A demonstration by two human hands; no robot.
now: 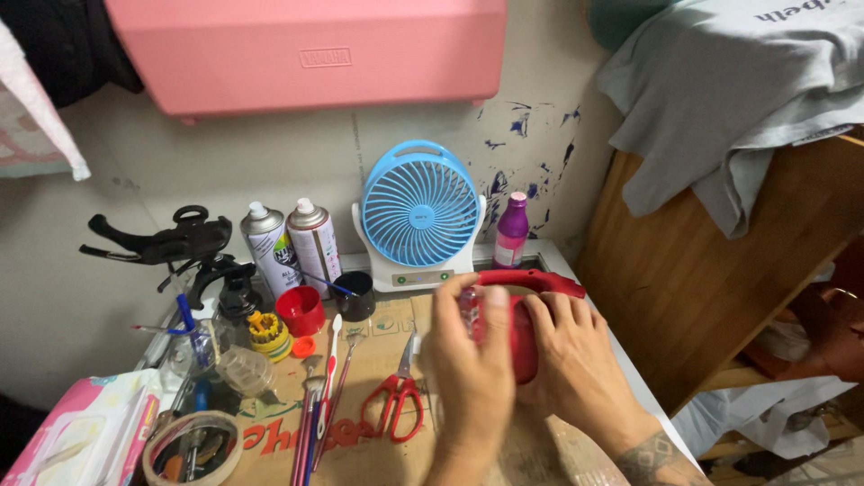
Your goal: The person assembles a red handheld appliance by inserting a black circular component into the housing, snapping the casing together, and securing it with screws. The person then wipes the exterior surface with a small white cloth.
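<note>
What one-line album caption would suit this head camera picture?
Both hands, left hand and right hand, grip a red handled device above a cluttered workbench, near red scissors and a blue fan.

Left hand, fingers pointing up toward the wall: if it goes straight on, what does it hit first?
The left hand already wraps the red handled object. Past that, straight ahead, the white base of the blue desk fan looks like the first thing met, though depth is hard to judge.

Pink-white tissue pack [85,427] bottom left; labelled spray cans [292,243] by wall.
</note>
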